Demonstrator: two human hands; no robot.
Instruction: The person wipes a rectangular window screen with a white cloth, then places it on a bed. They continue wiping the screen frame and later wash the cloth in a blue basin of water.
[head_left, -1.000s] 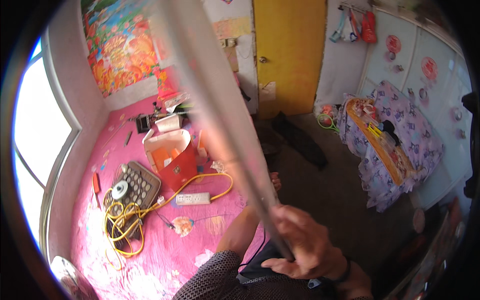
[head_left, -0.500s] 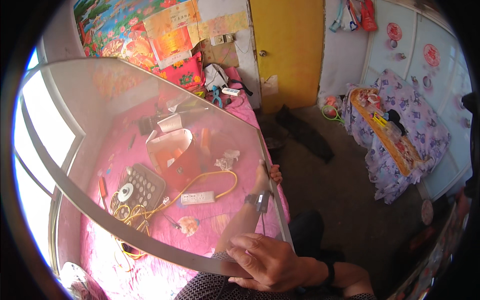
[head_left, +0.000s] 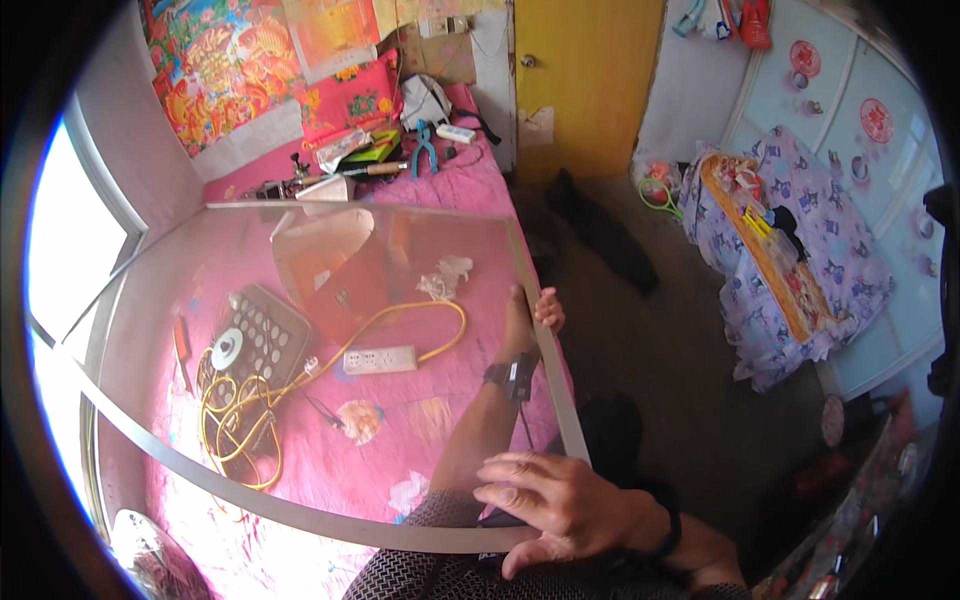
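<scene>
A large window screen [head_left: 300,512] with sheer mesh and a pale metal frame spans the space in front of me, its near edge over my lap. My left hand [head_left: 543,309] is closed around the frame's right side, fingers on the outer edge. My left forearm, with a dark wristband and small device, shows through the mesh. At the near right corner lies my right hand [head_left: 565,505], its fingers spread over the mesh and the thumb apart below the frame. Part of the corner is hidden under it.
Behind the mesh, a pink-covered bed [head_left: 400,410] holds a white power strip [head_left: 380,360] with yellow cord, a red box [head_left: 345,285] and a red-handled tool [head_left: 181,340]. Blue-handled pliers [head_left: 424,150] lie farther back. At right, a patterned cloth [head_left: 860,260] drapes a piece of furniture.
The screen's far edge has dropped and the screen lies flatter, uncovering the pillow and tools behind. My left hand still grips the side; my right hand's thumb has spread from the fingers.
</scene>
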